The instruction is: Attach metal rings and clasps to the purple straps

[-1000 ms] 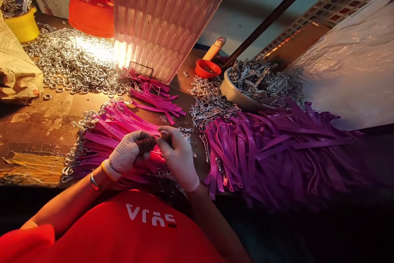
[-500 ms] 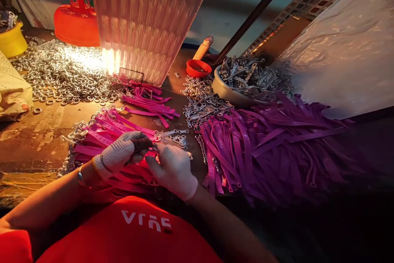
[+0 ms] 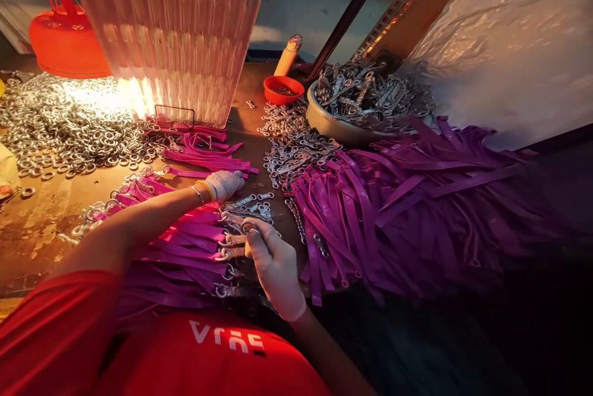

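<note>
My right hand (image 3: 280, 269), in a pale glove, pinches a metal ring (image 3: 249, 227) between thumb and fingers above the front row of straps. My left hand (image 3: 224, 186), in a dotted white knit glove, reaches forward to the right ends of the pink straps (image 3: 208, 158). Its fingers are curled down, and whatever they hold is hidden. Below both hands lies a row of magenta straps (image 3: 185, 248) with metal rings (image 3: 225, 254) at their right ends. Short metal chain links (image 3: 252, 201) lie just right of the left hand.
A heap of rings (image 3: 69, 124) lies under a red lamp (image 3: 69, 44), beside a ribbed plastic sheet (image 3: 176, 31). To the right are a red bowl (image 3: 282, 91), a basin rim (image 3: 324, 121) around chain pieces, loose chains (image 3: 296, 152) and a large pile of purple straps (image 3: 417, 210).
My left hand has left my right hand and moved forward to the pink straps. The right hand still holds a ring, now apart from the left. The view has shifted right.
</note>
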### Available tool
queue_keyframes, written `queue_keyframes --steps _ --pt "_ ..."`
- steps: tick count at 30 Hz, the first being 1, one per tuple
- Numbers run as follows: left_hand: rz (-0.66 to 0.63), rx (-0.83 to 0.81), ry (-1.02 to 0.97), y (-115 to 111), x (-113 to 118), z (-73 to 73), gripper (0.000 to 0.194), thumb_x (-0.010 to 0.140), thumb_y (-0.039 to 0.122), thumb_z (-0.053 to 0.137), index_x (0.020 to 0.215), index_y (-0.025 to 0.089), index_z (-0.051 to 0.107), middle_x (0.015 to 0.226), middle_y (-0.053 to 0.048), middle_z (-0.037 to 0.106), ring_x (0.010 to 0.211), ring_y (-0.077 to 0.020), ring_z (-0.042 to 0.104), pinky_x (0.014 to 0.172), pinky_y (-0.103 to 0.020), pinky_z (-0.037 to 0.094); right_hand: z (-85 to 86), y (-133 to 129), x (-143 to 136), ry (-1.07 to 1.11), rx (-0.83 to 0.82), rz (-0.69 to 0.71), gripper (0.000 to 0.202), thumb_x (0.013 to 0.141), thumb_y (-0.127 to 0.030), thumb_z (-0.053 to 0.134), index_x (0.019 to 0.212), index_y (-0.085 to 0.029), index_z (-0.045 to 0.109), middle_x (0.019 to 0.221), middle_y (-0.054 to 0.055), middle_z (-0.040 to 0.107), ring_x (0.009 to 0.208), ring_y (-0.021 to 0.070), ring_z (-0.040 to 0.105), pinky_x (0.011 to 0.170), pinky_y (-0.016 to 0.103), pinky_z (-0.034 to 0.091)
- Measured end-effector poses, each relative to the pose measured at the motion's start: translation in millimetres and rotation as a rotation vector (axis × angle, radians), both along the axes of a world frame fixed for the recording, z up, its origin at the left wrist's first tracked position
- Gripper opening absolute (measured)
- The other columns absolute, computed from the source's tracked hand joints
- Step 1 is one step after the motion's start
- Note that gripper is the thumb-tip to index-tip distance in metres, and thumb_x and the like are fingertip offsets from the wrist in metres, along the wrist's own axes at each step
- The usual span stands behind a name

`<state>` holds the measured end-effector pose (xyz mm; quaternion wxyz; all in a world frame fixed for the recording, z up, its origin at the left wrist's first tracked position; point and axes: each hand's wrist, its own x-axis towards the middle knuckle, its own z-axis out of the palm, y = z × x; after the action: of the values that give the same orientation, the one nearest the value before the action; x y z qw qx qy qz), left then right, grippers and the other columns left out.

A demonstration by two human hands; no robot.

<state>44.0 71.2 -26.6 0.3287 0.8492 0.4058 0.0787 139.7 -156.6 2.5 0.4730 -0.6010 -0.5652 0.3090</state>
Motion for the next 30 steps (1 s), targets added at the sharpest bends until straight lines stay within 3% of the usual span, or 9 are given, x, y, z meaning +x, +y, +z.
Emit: queue_keyframes --steps 3,6,10,13,17,19,23,26,30 --pt "0.058 -0.056 0.003 -4 -12 9.9 0.007 0.074 0.012 0.066 0.072 0.013 0.073 0.071 -0.010 0.067 0.072 -0.0225 0.063 0.070 -0.030 0.045 4.0 4 7 -0.018 -0.008 0.014 0.030 0.102 -0.039 0.050 0.122 -0.026 0.068 0.109 0.003 0.076 0.094 0.0188 0.071 0.088 0.031 0.055" --pt "0.121 -0.156 -0.052 -21 -45 34.1 0.019 0.085 0.023 0.059 0.089 0.012 0.074 0.057 -0.004 0.059 0.051 -0.0155 0.053 0.053 -0.026 0.040 8.0 16 8 -0.051 0.060 0.076 0.029 0.101 -0.033 0.050 0.124 -0.025 0.067 0.115 0.003 0.075 0.103 0.0192 0.070 0.095 0.032 0.053" --pt "0.278 -0.563 -0.452 -73 -93 61.8 0.027 0.088 0.041 0.063 0.088 0.014 0.066 0.060 -0.001 0.056 0.039 -0.0066 0.038 0.038 -0.021 0.027 12.9 37 -4 -0.106 0.171 0.169 0.029 0.101 -0.030 0.050 0.123 -0.023 0.067 0.118 0.005 0.074 0.109 0.0202 0.068 0.098 0.032 0.050" --pt "0.435 -0.666 -0.612 -116 -111 70.0 0.034 0.085 0.048 0.069 0.081 0.017 0.058 0.058 0.003 0.050 0.039 -0.0054 0.037 0.036 -0.018 0.024 18.1 46 -19 -0.251 0.147 0.212 0.030 0.102 -0.027 0.048 0.125 -0.022 0.066 0.116 0.006 0.075 0.104 0.0204 0.070 0.091 0.029 0.050" --pt "0.483 -0.629 -0.643 -153 -115 75.3 0.032 0.086 0.047 0.064 0.077 0.019 0.051 0.054 0.005 0.045 0.038 -0.0056 0.033 0.036 -0.018 0.025 22.7 42 -35 -0.609 0.161 0.195 0.031 0.103 -0.025 0.046 0.125 -0.019 0.067 0.104 0.009 0.076 0.092 0.0219 0.070 0.077 0.029 0.046" --pt "0.412 -0.511 -0.534 -160 -116 77.5 0.030 0.089 0.044 0.058 0.076 0.018 0.052 0.051 0.005 0.044 0.040 -0.0069 0.034 0.038 -0.019 0.026 21.9 36 -40 -0.757 0.202 0.191 0.032 0.103 -0.025 0.044 0.123 -0.019 0.068 0.094 0.009 0.075 0.082 0.0217 0.068 0.068 0.030 0.041" --pt "0.180 -0.162 -0.350 -158 -124 71.5 0.018 0.084 0.028 0.056 0.072 0.015 0.060 0.063 0.000 0.058 0.058 -0.0102 0.047 0.054 -0.021 0.037 16.6 26 -46 -0.951 0.264 0.169 0.033 0.103 -0.022 0.040 0.121 -0.018 0.068 0.086 0.008 0.071 0.075 0.0214 0.065 0.063 0.031 0.036" --pt "0.068 -0.256 -0.345 -155 -132 58.3 0.010 0.076 0.020 0.055 0.070 0.014 0.060 0.068 -0.001 0.061 0.062 -0.0108 0.049 0.058 -0.023 0.038 17.1 23 -50 -0.980 0.216 0.168 0.033 0.104 -0.022 0.039 0.120 -0.017 0.067 0.091 0.009 0.072 0.079 0.0224 0.066 0.065 0.031 0.039" --pt "0.254 -0.478 -0.460 -165 -138 47.5 0.021 0.087 0.034 0.054 0.075 0.017 0.057 0.051 0.004 0.049 0.043 -0.0087 0.038 0.043 -0.022 0.027 30.8 19 -51 -0.847 0.122 0.261 0.036 0.104 -0.025 0.044 0.137 -0.018 0.057 0.116 0.010 0.073 0.100 0.0226 0.068 0.082 0.030 0.046"
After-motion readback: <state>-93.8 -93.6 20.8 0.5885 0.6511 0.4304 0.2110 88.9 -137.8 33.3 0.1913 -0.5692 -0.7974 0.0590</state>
